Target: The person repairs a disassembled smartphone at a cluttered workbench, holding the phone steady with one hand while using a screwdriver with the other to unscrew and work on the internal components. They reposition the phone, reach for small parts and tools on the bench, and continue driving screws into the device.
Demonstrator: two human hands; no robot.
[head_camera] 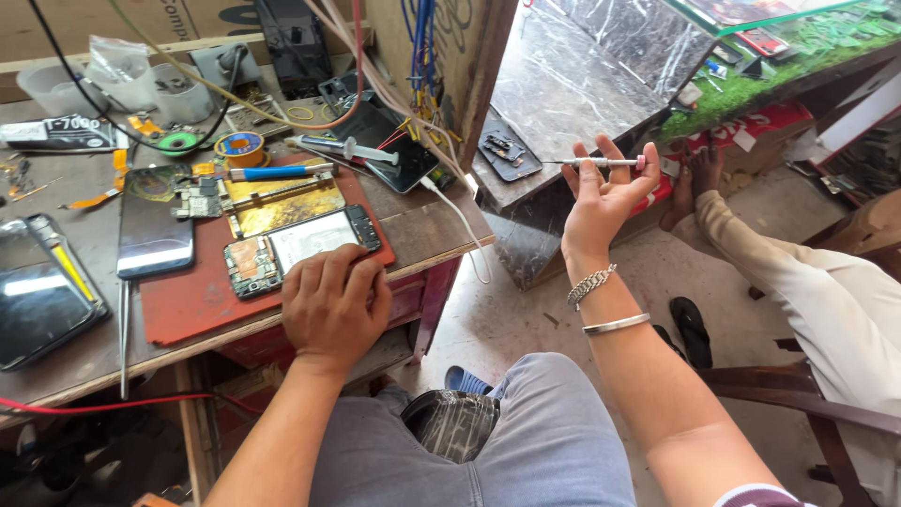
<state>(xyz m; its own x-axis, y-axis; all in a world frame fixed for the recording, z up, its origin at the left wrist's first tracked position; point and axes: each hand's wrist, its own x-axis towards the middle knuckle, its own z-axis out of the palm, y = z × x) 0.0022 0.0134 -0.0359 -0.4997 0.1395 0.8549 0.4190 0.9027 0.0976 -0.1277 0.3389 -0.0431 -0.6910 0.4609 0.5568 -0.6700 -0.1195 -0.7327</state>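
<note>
Hands: left (333,299) beside opened phone (302,246), right (601,192) gripping screwdriver (596,162).

— What's the left hand (333,300) doing?
— Lying flat on the red mat (192,299) at the bench (427,230) edge, just beside an opened phone (300,249) with its board showing.
— And the right hand (601,192)?
— Raised off to the side, pinching a slim screwdriver (593,162) level between its fingertips.
</note>
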